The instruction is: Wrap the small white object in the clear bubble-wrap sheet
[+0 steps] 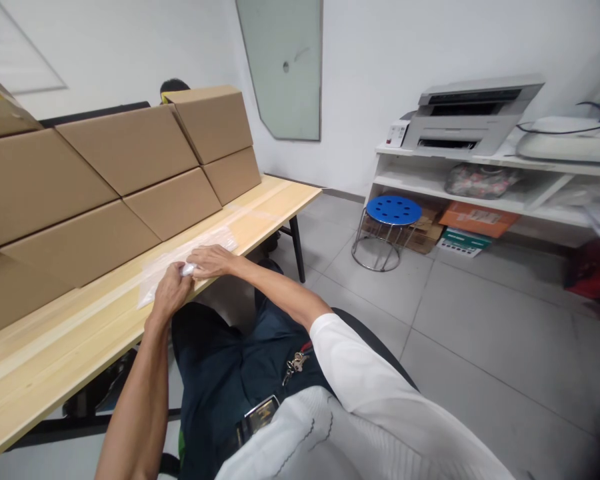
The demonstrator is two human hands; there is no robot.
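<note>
A thin, clear-whitish plastic sheet or bag (153, 281) lies flat near the front edge of the wooden table (275, 200). Over it, my left hand (171, 290) and my right hand (211, 260) meet, fingers closed on a small, shiny whitish plastic bundle (188, 269). Whether the bundle is part of the sheet or a separate wrapped item, I cannot tell. Part of the sheet is hidden under my hands.
Brown cardboard boxes (130, 147) stand stacked two high along the table's back. Behind them shows the top of a person's head (175, 85). At the right are a blue stool (394, 210) and a white shelf (410, 179) bearing a printer (473, 113).
</note>
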